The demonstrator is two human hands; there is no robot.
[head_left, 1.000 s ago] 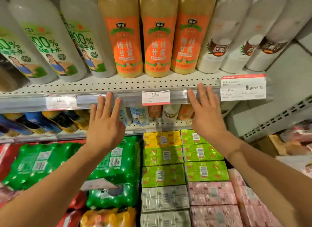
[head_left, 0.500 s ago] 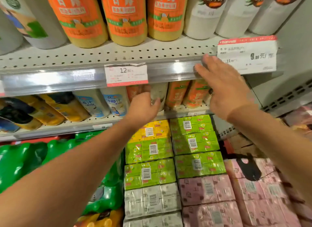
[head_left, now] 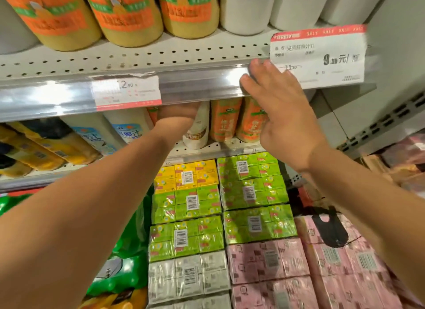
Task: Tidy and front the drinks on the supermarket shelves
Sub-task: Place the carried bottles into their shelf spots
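Left hand [head_left: 178,115], grip hidden, is now reaching under the shelf toward small orange bottles [head_left: 224,120]; right hand [head_left: 282,115] is spreading open, following.

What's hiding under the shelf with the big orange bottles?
Under that shelf stand small orange bottles, a white bottle and blue-labelled cartons. The left hand reaches in there; the shelf edge covers its fingers and the bottle tops.

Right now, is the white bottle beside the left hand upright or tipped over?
Upright. The white bottle stands on its base on the lower shelf, next to the orange bottles; its cap is hidden behind the shelf rail.
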